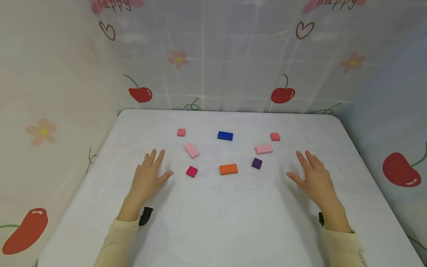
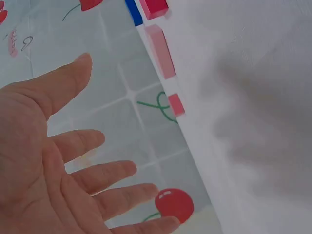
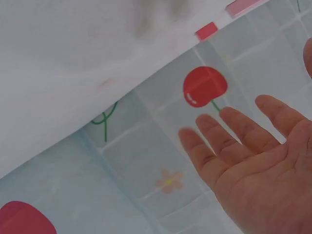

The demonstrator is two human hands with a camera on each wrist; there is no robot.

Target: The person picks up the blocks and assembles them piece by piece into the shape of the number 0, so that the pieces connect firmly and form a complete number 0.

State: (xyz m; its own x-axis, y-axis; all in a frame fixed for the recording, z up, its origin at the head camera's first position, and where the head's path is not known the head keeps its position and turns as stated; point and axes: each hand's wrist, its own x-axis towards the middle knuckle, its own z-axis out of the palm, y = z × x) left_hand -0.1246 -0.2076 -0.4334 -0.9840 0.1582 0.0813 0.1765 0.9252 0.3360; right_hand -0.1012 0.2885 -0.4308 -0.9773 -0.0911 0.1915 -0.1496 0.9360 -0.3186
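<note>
Eight blocks lie apart on the worktop [image 1: 220, 215], none touching another and none stacked. At the far side are a small coral block [image 1: 181, 132], a blue block [image 1: 225, 136] and a small red-pink block [image 1: 275, 137]; nearer lie a left pink bar [image 1: 191, 151], a right pink bar [image 1: 264, 149], a crimson block [image 1: 191, 171], an orange block [image 1: 228, 169] and a dark purple block [image 1: 257, 163].

The left grip [image 1: 146, 180] is spread wide, fingers extended, with nothing in it; its thumb points towards the crimson block, near but apart. The right grip [image 1: 315, 181] is likewise spread and bare, outside the right pink bar.

As for progress, no handling is under way. The rough left-right balance (pinks on both flanks, blue and orange between) could be a finished layout or a starting one; the pictures do not settle which, so what remains cannot be told.
</note>
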